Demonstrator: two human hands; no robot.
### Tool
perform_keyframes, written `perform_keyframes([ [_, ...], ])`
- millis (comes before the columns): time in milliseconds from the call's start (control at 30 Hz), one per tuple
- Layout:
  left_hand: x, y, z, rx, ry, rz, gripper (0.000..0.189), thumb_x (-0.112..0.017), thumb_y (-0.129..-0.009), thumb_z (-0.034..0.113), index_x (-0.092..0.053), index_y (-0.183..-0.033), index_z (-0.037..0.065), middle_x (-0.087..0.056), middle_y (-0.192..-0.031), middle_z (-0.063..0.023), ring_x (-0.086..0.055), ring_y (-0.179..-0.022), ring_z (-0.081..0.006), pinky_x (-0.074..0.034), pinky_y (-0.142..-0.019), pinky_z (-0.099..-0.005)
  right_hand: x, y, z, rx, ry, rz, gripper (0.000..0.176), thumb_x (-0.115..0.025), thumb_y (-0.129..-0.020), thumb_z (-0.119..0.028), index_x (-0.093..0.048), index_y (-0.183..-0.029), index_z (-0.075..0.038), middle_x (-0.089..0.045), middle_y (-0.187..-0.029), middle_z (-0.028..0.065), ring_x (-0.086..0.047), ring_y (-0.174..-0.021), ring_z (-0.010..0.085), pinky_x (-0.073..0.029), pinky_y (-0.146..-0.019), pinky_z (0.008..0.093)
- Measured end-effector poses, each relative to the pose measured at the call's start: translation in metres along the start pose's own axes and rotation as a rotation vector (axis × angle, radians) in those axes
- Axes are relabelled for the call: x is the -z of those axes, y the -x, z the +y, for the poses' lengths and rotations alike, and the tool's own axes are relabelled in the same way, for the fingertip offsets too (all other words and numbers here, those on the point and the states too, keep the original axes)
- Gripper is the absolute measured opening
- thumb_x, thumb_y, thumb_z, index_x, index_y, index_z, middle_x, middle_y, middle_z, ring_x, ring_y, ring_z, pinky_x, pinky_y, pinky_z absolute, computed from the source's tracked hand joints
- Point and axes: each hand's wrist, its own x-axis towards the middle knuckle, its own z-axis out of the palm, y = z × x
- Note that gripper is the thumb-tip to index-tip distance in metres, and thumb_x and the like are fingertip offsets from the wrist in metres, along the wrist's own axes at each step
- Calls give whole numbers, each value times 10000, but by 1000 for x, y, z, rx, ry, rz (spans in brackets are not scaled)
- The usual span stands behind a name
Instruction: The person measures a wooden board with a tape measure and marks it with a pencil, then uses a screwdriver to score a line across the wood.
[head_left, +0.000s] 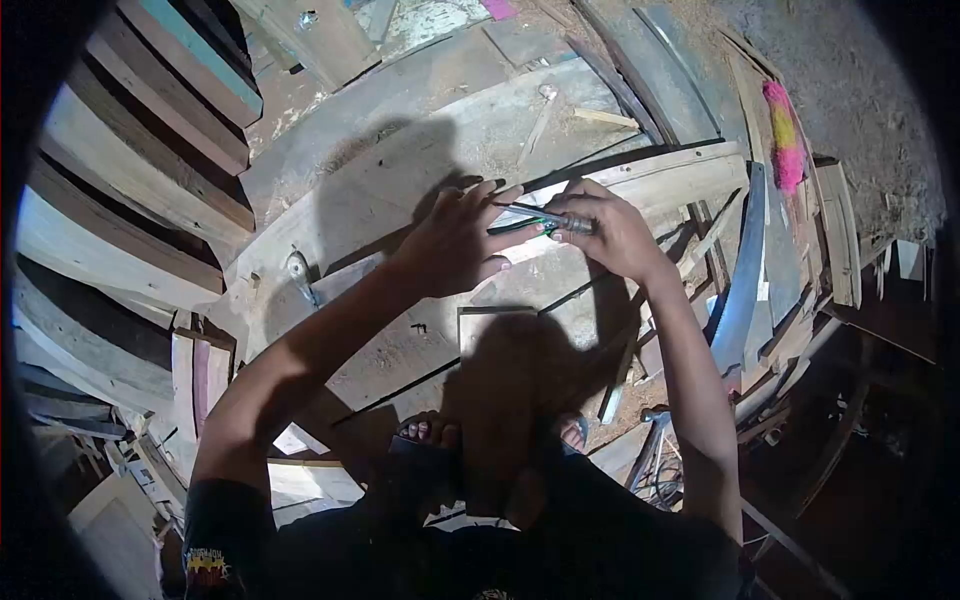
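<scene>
My right hand (pixel 615 235) is closed around the handle of a slim screwdriver-like tool (pixel 535 211), whose metal shaft points left toward my other hand. My left hand (pixel 450 240) has its fingers spread, the fingertips close to the shaft and over a long pale plank (pixel 665 176). Something small and green shows between the hands, partly hidden by the fingers. The plank runs across in front of me, a dark gap along its far edge. Small dark holes mark its right end.
A handsaw (pixel 740 285) leans at the right, near a pink and yellow fluffy duster (pixel 785 140). Stacked curved timbers (pixel 130 170) line the left side. A metal tool (pixel 299 268) lies left of my left hand. Wood offcuts (pixel 605 118) lie beyond the plank; my feet (pixel 430 428) are below.
</scene>
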Motion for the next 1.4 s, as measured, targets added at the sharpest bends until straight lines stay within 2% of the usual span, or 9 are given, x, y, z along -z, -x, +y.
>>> perform_keyframes([
  [433, -12, -14, -5, -82, 123, 17, 563, -817, -1006, 283, -714, -1537, 127, -628, -1508, -166, -557, -1410, -352, -490, -1170, -501, 3, 0, -3, -29, 3, -20, 331, -883, -955, -220, -842, -1261, -102, -783, -1233, 128, -757, -1150, 382, -609, -1007, 473],
  [700, -25, -12, -10, -152, 9, 138, 547, -796, -1026, 267, -720, -1559, 172, -722, -1332, -136, -634, -1220, -302, -493, -1048, -460, 4, -1, -6, -42, -28, -26, 322, -891, -955, -214, -851, -1257, -108, -763, -1198, 136, -753, -1099, 386, -608, -966, 461],
  [833, -20, -15, -9, -146, 8, 112, 521, -768, -1041, 271, -722, -1553, 187, -705, -1338, -108, -620, -1166, -274, -478, -986, -441, 2, 1, -17, -36, -181, 149, 455, -905, -970, -303, -806, -1318, -28, -790, -1182, 147, -782, -1065, 341, -619, -944, 471],
  [967, -18, -14, -8, -163, -51, 125, 468, -705, -1077, 272, -730, -1533, 173, -690, -1341, -81, -605, -1113, -245, -460, -938, -424, 37, 43, -65, -540, -182, 94, 649, -797, -1077, -124, -531, -1667, -70, -755, -1301, 186, -717, -1206, 250, -586, -1050, 432],
  [1033, -16, -15, -6, -165, -73, 124, 463, -699, -1076, 266, -733, -1525, 161, -692, -1338, -80, -606, -1113, -240, -459, -940, -424, 35, 76, -65, -516, -401, 75, 598, -646, -1146, -97, -454, -1712, -94, -745, -1350, 174, -701, -1246, 233, -567, -1080, 427],
  [1100, -14, -16, -5, -141, -47, 52, 481, -691, -1060, 229, -722, -1533, 142, -696, -1348, -79, -614, -1118, -249, -482, -960, -429, 32, 90, -90, -565, -422, 98, 535, -621, -1174, -147, -497, -1690, -79, -752, -1416, 214, -712, -1329, 272, -550, -1127, 435],
  [1233, -7, -19, -1, -142, -58, -24, 519, -648, -1043, 159, -688, -1559, 115, -696, -1348, -71, -622, -1134, -265, -514, -1027, -448, 7, 105, -96, -425, -146, 260, 419, -615, -1171, -219, -675, -1486, 50, -747, -1348, 342, -718, -1299, 506, -567, -1109, 509],
  [1300, -2, -23, 5, -100, -86, -118, 530, -591, -1055, 164, -669, -1577, 116, -688, -1309, -63, -618, -1168, -254, -504, -1051, -454, 3, 103, -100, -476, -164, 331, 423, -614, -1169, -224, -672, -1493, 42, -745, -1333, 340, -725, -1253, 518, -569, -1095, 528],
  [1400, -8, -18, 0, -151, -52, 12, 527, -611, -1051, 154, -655, -1575, 111, -649, -1351, -76, -600, -1245, -275, -507, -1069, -477, 6, 104, -110, -618, -201, 234, 433, -602, -1175, -227, -628, -1542, 2, -735, -1335, 344, -728, -1212, 537, -587, -1053, 549],
])
